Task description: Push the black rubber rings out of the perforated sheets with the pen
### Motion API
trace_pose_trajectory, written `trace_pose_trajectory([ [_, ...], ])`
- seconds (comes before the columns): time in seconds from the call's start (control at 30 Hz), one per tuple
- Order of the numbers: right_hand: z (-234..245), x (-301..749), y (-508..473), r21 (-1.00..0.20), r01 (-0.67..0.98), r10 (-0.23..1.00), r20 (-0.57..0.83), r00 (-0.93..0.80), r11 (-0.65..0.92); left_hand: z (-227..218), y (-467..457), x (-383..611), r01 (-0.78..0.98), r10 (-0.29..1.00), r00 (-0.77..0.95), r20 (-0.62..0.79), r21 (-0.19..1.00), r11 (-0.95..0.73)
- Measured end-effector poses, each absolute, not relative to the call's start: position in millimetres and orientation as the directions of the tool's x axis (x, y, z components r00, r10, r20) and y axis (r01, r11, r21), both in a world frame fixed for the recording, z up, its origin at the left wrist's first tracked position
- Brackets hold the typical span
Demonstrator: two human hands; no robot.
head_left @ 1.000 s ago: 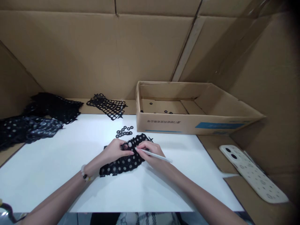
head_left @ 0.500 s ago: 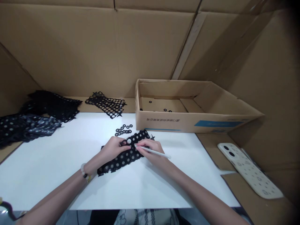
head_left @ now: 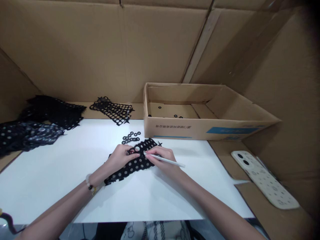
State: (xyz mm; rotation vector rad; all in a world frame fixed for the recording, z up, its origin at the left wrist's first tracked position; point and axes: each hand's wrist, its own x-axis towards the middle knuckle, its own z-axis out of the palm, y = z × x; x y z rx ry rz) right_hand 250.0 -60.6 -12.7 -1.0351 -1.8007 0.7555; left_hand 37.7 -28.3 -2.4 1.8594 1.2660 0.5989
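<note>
Left hand (head_left: 120,156) lay on the black perforated sheet (head_left: 132,169), its long axis running lower left to upper right (pinching or just pressing, cannot tell), while the right hand (head_left: 162,160) gripped a white stylus (head_left: 170,160) narrowly, tip at the sheet's middle.

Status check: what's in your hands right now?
Left hand on black punched sheet. Right hand gripping white stylus, tip at sheet. Loose black rings just beyond sheet.

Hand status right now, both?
Left hand: closed, holding the black perforated sheet.
Right hand: closed, holding a white stylus.
</note>
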Motion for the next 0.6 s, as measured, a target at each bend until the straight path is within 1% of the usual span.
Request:
trace_pose_trajectory([
  [0.1,-13,250,-60,-0.814,0.321,0.873,0.423,-0.244,0.484,-4,-27,37,0.557,0.920,0.388,-0.049,0.808,-0.193],
  [0.17,-14,250,-60,-0.815,0.329,0.877,0.414,-0.243,0.476,-4,-27,37,0.559,0.917,0.396,-0.036,0.802,-0.210],
  [0.27,-17,248,-60,-0.823,0.343,0.890,0.393,-0.232,0.453,-4,-28,37,0.550,0.913,0.409,0.017,0.794,-0.261],
  [0.4,-20,243,-62,-0.824,0.349,0.894,0.400,-0.202,0.447,-3,-33,40,0.550,0.910,0.408,0.070,0.777,-0.306],
  [0.6,-14,234,-69,-0.837,0.374,0.916,0.387,-0.109,0.398,-1,-35,44,0.511,0.913,0.400,0.081,0.807,-0.296],
])
